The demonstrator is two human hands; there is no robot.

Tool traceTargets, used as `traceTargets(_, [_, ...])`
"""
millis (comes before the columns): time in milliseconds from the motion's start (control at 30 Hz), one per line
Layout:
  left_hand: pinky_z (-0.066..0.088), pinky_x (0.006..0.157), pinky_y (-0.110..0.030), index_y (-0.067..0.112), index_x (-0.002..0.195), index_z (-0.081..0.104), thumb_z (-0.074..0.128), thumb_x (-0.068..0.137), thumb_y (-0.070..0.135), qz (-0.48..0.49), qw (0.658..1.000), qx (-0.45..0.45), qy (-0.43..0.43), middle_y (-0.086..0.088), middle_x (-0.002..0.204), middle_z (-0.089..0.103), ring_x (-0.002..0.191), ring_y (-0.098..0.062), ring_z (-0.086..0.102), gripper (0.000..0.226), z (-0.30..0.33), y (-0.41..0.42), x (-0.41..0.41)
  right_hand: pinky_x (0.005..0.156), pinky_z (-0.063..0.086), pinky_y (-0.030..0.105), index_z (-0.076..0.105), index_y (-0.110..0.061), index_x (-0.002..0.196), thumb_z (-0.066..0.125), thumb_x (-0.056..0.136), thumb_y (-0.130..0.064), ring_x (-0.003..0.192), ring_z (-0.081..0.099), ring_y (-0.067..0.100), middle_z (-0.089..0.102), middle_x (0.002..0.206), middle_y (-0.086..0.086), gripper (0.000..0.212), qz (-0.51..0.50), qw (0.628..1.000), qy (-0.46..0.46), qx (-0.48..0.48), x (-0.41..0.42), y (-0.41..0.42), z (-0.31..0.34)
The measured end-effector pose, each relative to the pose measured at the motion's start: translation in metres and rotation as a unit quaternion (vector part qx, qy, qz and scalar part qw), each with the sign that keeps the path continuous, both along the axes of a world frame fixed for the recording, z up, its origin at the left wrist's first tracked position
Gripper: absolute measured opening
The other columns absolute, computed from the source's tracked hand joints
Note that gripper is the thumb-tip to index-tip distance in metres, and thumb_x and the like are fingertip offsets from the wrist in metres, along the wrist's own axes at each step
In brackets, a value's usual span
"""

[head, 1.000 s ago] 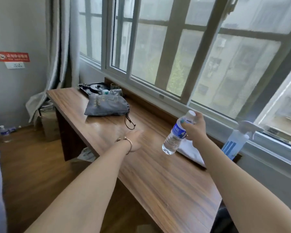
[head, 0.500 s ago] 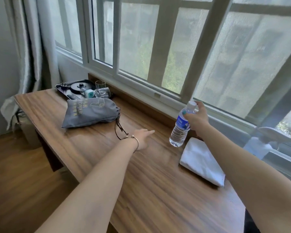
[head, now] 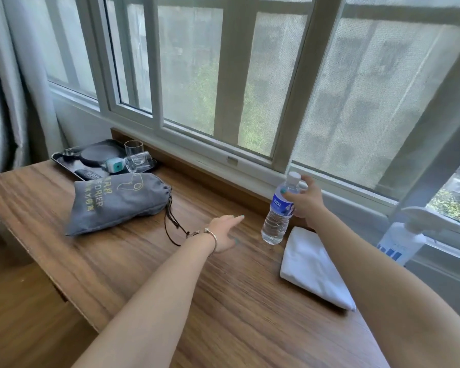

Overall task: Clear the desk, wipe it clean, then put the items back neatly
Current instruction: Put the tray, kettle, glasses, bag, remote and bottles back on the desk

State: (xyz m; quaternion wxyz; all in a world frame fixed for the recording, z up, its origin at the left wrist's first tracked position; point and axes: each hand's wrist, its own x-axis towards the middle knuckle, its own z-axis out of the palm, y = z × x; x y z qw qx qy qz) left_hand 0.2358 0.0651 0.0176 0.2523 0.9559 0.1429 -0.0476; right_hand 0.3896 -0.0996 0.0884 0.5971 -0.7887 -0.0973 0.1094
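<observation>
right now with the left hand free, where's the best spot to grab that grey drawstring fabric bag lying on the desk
Probably the cinched neck of the grey drawstring fabric bag, coming from its right end with the left hand. The bag lies flat on the wooden desk with its gathered mouth and cords facing that open hand, a narrower bunch than the body.

Wooden desk, brown grain top, runs along the window. Clear water bottle, blue label, white cap, tilted, its base just above the desk at about 1 o'clock from centre, gripped near the neck. Folded white cloth lies flat at 3 o'clock, just beside the bottle base. Grey drawstring bag (printed "DRIER") lies at 10 o'clock, cords trailing right. Black tray at 11 o'clock in the far corner, holding two glasses, one upright, one on its side.
</observation>
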Motion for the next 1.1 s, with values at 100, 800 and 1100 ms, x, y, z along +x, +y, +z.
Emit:
traceTargets(100, [0.024, 0.116, -0.042, 0.040, 0.150, 0.017, 0.055, 0.091, 0.025, -0.009, 1.000, -0.004, 0.008, 0.004, 0.159, 0.017, 0.146, -0.020, 0.015, 0.072, -0.002, 0.002, 0.002, 0.093, 0.054, 0.052, 0.051, -0.025, 0.116, 0.078, 0.080, -0.009, 0.111, 0.059, 0.030, 0.060, 0.118, 0.011, 0.047, 0.004, 1.000, 0.020, 0.015, 0.002, 0.000, -0.002])
traceTargets(800, [0.025, 0.114, -0.029, 0.030, 0.152, 0.021, 0.059, 0.091, 0.021, -0.061, 0.996, -0.062, -0.029, 0.001, 0.157, 0.023, 0.142, -0.021, 0.026, 0.072, 0.004, -0.036, -0.021, 0.102, 0.047, 0.041, 0.049, -0.031, 0.137, 0.081, 0.077, -0.009, 0.127, 0.049, 0.023, 0.049, 0.135, 0.006, 0.071, -0.015, 0.999, -0.028, 0.035, -0.064, -0.056, -0.020])
traceTargets(1100, [0.026, 0.114, -0.031, 0.025, 0.152, 0.023, 0.062, 0.089, 0.025, -0.114, 0.989, -0.098, 0.001, -0.004, 0.155, 0.026, 0.141, -0.024, 0.029, 0.074, -0.029, -0.105, -0.063, 0.085, 0.050, 0.032, 0.057, -0.028, 0.126, 0.079, 0.079, -0.008, 0.115, 0.057, 0.021, 0.056, 0.127, 0.007, 0.056, -0.050, 0.997, -0.002, -0.065, -0.137, -0.135, -0.044])
